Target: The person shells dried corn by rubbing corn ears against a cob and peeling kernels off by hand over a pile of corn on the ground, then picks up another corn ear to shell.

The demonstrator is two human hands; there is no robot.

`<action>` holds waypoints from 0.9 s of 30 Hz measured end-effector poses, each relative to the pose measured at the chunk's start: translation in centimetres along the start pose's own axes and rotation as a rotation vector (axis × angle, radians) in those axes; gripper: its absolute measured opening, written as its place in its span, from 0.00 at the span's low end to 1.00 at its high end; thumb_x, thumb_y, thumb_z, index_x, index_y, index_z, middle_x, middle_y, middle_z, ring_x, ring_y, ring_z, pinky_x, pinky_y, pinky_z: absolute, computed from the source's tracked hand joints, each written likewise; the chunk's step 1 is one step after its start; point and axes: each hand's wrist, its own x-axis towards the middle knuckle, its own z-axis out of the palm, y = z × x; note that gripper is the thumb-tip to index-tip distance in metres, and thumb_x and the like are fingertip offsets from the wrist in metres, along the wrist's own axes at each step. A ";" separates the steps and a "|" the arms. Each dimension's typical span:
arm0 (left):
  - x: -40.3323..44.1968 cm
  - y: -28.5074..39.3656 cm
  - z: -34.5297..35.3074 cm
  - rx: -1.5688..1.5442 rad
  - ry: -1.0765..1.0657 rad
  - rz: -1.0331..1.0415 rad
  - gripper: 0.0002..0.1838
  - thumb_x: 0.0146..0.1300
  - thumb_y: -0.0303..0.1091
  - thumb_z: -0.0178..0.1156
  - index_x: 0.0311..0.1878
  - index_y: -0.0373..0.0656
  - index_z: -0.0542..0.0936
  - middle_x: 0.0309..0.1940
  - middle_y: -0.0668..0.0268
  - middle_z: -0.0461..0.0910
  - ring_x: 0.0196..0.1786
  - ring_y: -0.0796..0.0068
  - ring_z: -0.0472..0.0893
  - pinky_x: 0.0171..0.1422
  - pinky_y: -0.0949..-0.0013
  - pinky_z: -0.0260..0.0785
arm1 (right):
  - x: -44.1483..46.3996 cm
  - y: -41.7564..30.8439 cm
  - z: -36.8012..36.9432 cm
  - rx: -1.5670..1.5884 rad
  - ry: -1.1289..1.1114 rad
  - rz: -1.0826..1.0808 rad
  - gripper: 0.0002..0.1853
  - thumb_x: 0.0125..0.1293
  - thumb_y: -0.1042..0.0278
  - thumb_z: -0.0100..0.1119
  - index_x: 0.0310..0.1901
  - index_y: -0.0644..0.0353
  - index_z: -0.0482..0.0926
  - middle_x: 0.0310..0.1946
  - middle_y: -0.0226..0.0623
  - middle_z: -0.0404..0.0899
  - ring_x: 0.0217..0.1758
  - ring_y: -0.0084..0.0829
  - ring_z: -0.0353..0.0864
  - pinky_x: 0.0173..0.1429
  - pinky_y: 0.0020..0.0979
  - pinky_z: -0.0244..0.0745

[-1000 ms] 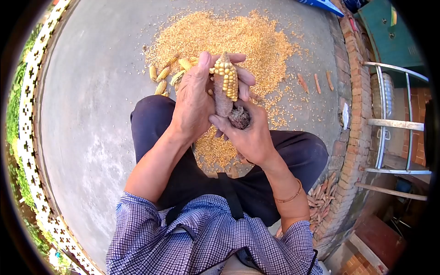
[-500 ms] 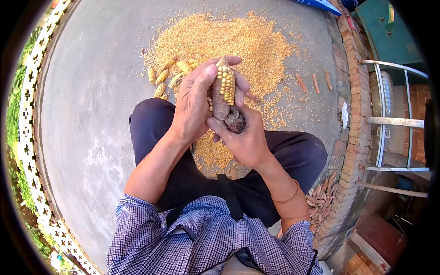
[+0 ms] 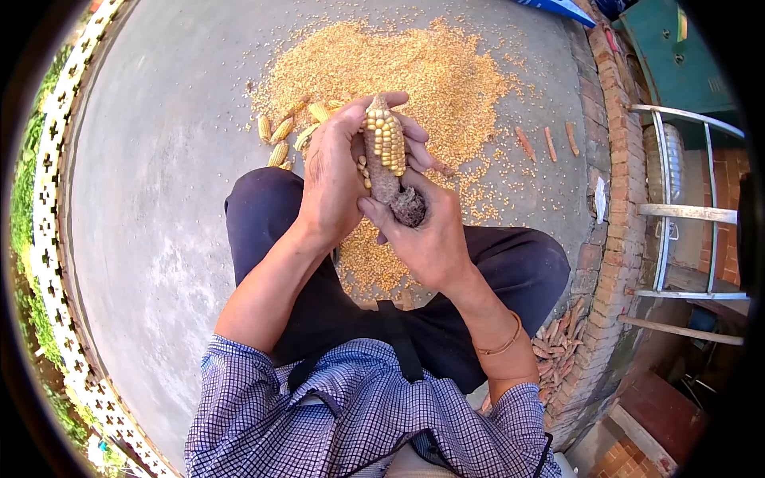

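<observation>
A partly shelled corn cob [image 3: 386, 143] is held between both hands above my lap, yellow kernels on its upper right side and bare cob below. My left hand [image 3: 331, 171] wraps round it from the left, with a few loose kernels at the palm. At the cob's lower end, my right hand [image 3: 426, 227] grips it; a dark, rough round end [image 3: 408, 207] shows by the thumb. Beyond the hands a wide heap of loose kernels [image 3: 398, 64] covers the ground. Several whole cobs [image 3: 279, 154] lie at its left edge.
Three bare cobs [image 3: 551, 145] lie to the right of the heap. More bare cobs [image 3: 558, 348] are piled beside a low brick edging [image 3: 617, 183]. A metal rail frame [image 3: 687, 213] stands at the right. Loose kernels [image 3: 373, 263] lie between my legs.
Both hands have shifted slightly left with the cob. My left thumb has moved back from the kernels, and loose kernels now show more clearly in the left palm.
</observation>
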 end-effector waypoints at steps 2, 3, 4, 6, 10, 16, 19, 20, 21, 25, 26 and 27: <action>-0.1 0.1 0.4 0.066 0.029 0.011 0.25 0.77 0.42 0.36 0.61 0.27 0.67 0.39 0.52 0.78 0.38 0.68 0.79 0.42 0.67 0.76 | 0.0 -0.1 -0.2 0.025 -0.015 0.027 0.11 0.63 0.71 0.68 0.40 0.69 0.78 0.25 0.31 0.81 0.25 0.18 0.79 0.29 0.21 0.75; -0.2 0.1 0.6 0.100 0.046 0.014 0.25 0.78 0.42 0.37 0.62 0.28 0.67 0.39 0.53 0.78 0.38 0.69 0.79 0.41 0.68 0.75 | 0.0 0.0 -0.3 0.039 -0.023 0.042 0.11 0.63 0.72 0.68 0.41 0.69 0.78 0.26 0.30 0.81 0.25 0.18 0.79 0.30 0.21 0.75; -0.1 -0.1 0.5 0.094 0.031 0.046 0.24 0.78 0.42 0.39 0.62 0.28 0.67 0.38 0.53 0.78 0.36 0.70 0.79 0.41 0.68 0.76 | -0.2 0.0 -0.4 0.072 -0.039 0.037 0.11 0.63 0.72 0.68 0.41 0.69 0.78 0.26 0.30 0.80 0.25 0.18 0.79 0.30 0.21 0.75; 0.2 -0.7 0.0 0.080 0.000 0.113 0.24 0.78 0.43 0.41 0.61 0.28 0.67 0.37 0.53 0.79 0.33 0.71 0.80 0.40 0.69 0.78 | -0.3 0.0 -0.5 0.134 -0.068 0.025 0.11 0.63 0.72 0.67 0.41 0.70 0.78 0.27 0.30 0.80 0.26 0.18 0.79 0.31 0.21 0.76; 0.3 -0.6 -0.4 -0.045 0.003 0.059 0.24 0.79 0.41 0.39 0.62 0.28 0.67 0.38 0.51 0.79 0.30 0.71 0.77 0.36 0.71 0.75 | -0.5 -0.8 -0.7 0.348 -0.124 0.143 0.10 0.64 0.72 0.66 0.42 0.69 0.77 0.28 0.30 0.79 0.25 0.18 0.78 0.30 0.21 0.76; 0.0 -0.2 0.1 -0.055 -0.002 0.041 0.22 0.79 0.38 0.36 0.61 0.27 0.67 0.41 0.46 0.78 0.31 0.69 0.77 0.35 0.70 0.72 | -1.1 -1.6 0.0 0.335 -0.039 0.169 0.08 0.65 0.74 0.64 0.41 0.68 0.77 0.27 0.29 0.79 0.23 0.16 0.76 0.26 0.20 0.73; 0.2 -1.1 -0.5 -0.105 -0.042 0.059 0.22 0.79 0.40 0.37 0.59 0.29 0.68 0.42 0.46 0.78 0.33 0.66 0.79 0.37 0.68 0.75 | -1.1 -1.1 0.4 0.287 0.013 0.099 0.08 0.64 0.74 0.64 0.41 0.68 0.77 0.26 0.31 0.79 0.24 0.16 0.77 0.27 0.21 0.73; 0.2 -1.2 -0.6 -0.123 -0.046 0.055 0.22 0.79 0.41 0.38 0.59 0.30 0.68 0.42 0.46 0.79 0.34 0.65 0.80 0.38 0.67 0.77 | -1.0 -1.0 0.4 0.283 0.028 0.090 0.09 0.63 0.74 0.64 0.41 0.69 0.77 0.25 0.33 0.80 0.26 0.16 0.78 0.29 0.22 0.73; 0.3 -1.2 -0.7 -0.141 -0.052 0.052 0.22 0.79 0.42 0.39 0.58 0.31 0.69 0.41 0.46 0.79 0.35 0.64 0.81 0.40 0.66 0.79 | -0.8 -1.0 0.4 0.278 0.044 0.080 0.10 0.63 0.74 0.65 0.41 0.69 0.77 0.24 0.34 0.81 0.27 0.17 0.80 0.31 0.23 0.73; 0.2 -0.8 -0.2 -0.100 -0.005 0.015 0.22 0.79 0.41 0.40 0.60 0.30 0.69 0.43 0.48 0.79 0.40 0.64 0.82 0.45 0.67 0.79 | -0.9 -0.3 0.3 0.252 0.051 0.070 0.07 0.64 0.74 0.65 0.39 0.67 0.77 0.25 0.30 0.78 0.21 0.15 0.75 0.24 0.20 0.71; 0.1 -0.7 0.0 -0.062 0.001 0.021 0.22 0.79 0.40 0.39 0.61 0.29 0.68 0.44 0.48 0.79 0.41 0.65 0.81 0.47 0.68 0.78 | -0.8 -0.1 0.3 0.251 0.057 0.069 0.07 0.64 0.74 0.64 0.38 0.67 0.77 0.24 0.30 0.78 0.21 0.15 0.75 0.24 0.20 0.72; -0.1 -0.7 0.1 -0.025 0.007 0.027 0.22 0.79 0.39 0.38 0.62 0.28 0.68 0.45 0.48 0.78 0.43 0.66 0.81 0.48 0.69 0.77 | -0.8 -0.1 0.3 0.250 0.063 0.066 0.07 0.64 0.74 0.64 0.38 0.67 0.76 0.24 0.30 0.78 0.21 0.15 0.75 0.24 0.20 0.72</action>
